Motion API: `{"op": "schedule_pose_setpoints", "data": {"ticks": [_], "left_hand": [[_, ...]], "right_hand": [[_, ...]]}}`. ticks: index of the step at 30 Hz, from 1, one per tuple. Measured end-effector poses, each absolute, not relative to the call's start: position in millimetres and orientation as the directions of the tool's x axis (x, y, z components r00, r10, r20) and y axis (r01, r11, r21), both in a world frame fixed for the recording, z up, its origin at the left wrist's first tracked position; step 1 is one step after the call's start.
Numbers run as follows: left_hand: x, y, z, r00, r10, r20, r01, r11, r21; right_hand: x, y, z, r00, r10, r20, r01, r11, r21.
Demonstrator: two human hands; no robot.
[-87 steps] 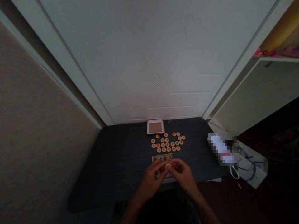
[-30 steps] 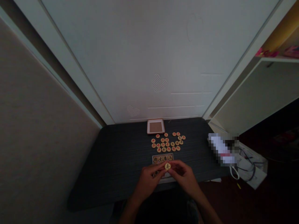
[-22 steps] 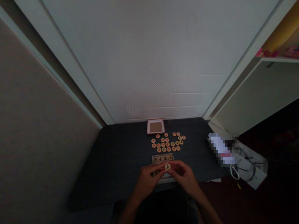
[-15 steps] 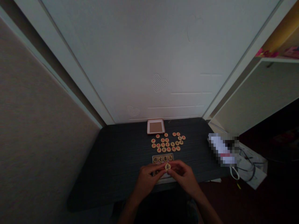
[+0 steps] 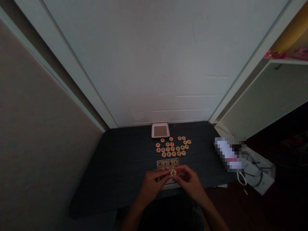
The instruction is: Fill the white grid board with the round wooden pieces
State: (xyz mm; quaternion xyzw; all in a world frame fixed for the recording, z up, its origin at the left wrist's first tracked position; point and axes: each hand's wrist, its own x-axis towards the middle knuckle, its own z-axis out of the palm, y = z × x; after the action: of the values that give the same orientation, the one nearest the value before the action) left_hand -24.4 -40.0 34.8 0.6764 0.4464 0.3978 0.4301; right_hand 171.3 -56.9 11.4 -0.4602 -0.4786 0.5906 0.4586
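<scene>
Between the fingertips of my left hand [image 5: 152, 184] and my right hand [image 5: 190, 182] is a round wooden Chinese chess piece [image 5: 173, 172] with a black character facing up. Both hands are closed on it, one from each side. Right below them lies a shallow box [image 5: 171, 186] holding more pieces; a back row with black characters shows plainly. My hands cover much of the box's middle. Beyond it, several loose Chinese chess pieces [image 5: 172, 149], most with red characters and a few with black, are spread on the dark table [image 5: 125, 160].
A box lid [image 5: 160, 131] with a brown inside lies at the table's back edge, against a white panel [image 5: 144, 64] with embossed hearts. To the right, a blurred-out pale object [image 5: 228, 154] sits near a white box [image 5: 263, 183] with dark cables.
The piece has shifted very slightly to the right between my fingertips. My hands stay almost in place, and the loose pieces have not moved.
</scene>
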Motion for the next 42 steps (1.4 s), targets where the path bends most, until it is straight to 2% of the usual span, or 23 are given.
{"op": "schedule_pose_setpoints", "data": {"ticks": [11, 15, 21, 31, 42], "left_hand": [[-22.8, -42.2, 32.4, 0.302, 0.946, 0.117, 0.308, -0.213, 0.927], [-23.7, -42.0, 32.1, 0.284, 0.952, 0.112, 0.33, -0.207, 0.921], [-26.4, -40.9, 31.2, 0.28, 0.952, 0.122, 0.355, -0.22, 0.908], [-12.3, -34.8, 29.7, 0.359, 0.9, 0.248, 0.366, -0.38, 0.849], [-3.0, -27.2, 33.1, 0.465, 0.847, 0.258, 0.449, -0.477, 0.756]], "right_hand": [[173.4, -56.0, 16.4, -0.12, 0.986, -0.116, -0.073, -0.126, -0.989], [179.3, -52.7, 15.5, -0.057, 0.991, -0.119, -0.001, -0.12, -0.993], [183.8, -49.4, 11.9, 0.016, 0.993, -0.116, -0.013, -0.116, -0.993], [180.7, -49.5, 9.4, -0.093, 0.988, -0.12, -0.049, -0.125, -0.991], [185.9, -48.4, 3.9, -0.045, 0.987, -0.151, -0.067, -0.154, -0.986]]}}
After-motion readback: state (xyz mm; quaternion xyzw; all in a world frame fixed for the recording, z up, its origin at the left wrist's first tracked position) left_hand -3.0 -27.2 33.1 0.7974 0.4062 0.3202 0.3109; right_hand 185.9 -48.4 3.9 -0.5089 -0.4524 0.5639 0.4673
